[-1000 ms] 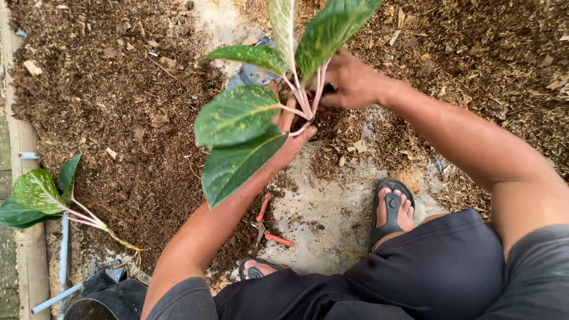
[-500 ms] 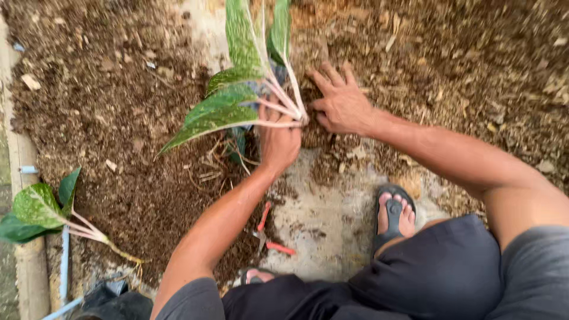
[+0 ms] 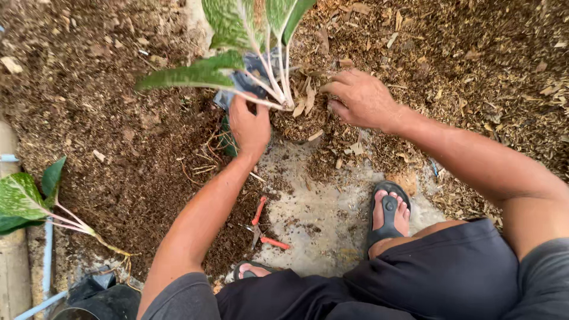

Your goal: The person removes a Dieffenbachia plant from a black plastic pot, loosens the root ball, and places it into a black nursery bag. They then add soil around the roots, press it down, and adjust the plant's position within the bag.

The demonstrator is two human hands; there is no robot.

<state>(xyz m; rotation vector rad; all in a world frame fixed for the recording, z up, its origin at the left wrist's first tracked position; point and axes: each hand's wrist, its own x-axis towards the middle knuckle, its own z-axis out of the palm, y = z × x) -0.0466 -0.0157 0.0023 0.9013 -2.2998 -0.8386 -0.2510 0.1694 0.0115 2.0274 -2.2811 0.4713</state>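
A plant [image 3: 237,41] with green, white-speckled leaves and pale pink stalks stands in a small dark pot [image 3: 296,124] filled with brown chips. My left hand [image 3: 249,127] grips the pot's left side, just below the stalks. My right hand [image 3: 361,98] rests with curled fingers on the chips at the pot's right rim, pressing soil around the stem base. The pot itself is mostly hidden by my hands and the soil.
Heaps of brown potting mix [image 3: 106,106] lie left and right, with a bare concrete patch [image 3: 320,219] between. Red-handled pruners [image 3: 261,228] lie near my left foot. A second uprooted plant [image 3: 35,204] lies at the left edge. My sandalled right foot [image 3: 388,210] is close by.
The plant has gone from being held up in the air to standing in the pot. My right hand moved from its stalks down onto the soil; the left now holds the pot.
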